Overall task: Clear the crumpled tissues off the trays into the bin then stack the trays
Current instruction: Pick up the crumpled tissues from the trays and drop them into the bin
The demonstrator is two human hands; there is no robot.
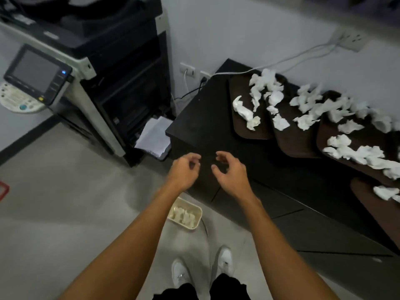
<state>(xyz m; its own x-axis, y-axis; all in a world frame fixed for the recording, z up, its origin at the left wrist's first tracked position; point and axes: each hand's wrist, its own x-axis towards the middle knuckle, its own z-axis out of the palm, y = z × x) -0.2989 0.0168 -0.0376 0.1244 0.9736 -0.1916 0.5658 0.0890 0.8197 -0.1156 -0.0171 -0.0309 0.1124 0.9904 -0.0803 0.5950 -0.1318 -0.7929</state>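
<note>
Several dark brown trays lie in a row on a black cabinet (207, 118), the nearest to my hands being the left tray (242, 124). Crumpled white tissues (246, 113) are scattered over all of them. A small cream bin (195, 210) holding tissues stands on the floor under my forearms. My left hand (184, 172) and my right hand (231, 172) hover side by side in front of the cabinet's left corner, fingers loosely curled and holding nothing. Both hands are well left of the trays and above the bin.
A large office copier (91, 68) stands to the left, with an open paper drawer (153, 137) jutting toward the cabinet. White cables (292, 59) run from wall sockets over the cabinet's back. Grey floor lies at left, and my white shoes (225, 260) are below.
</note>
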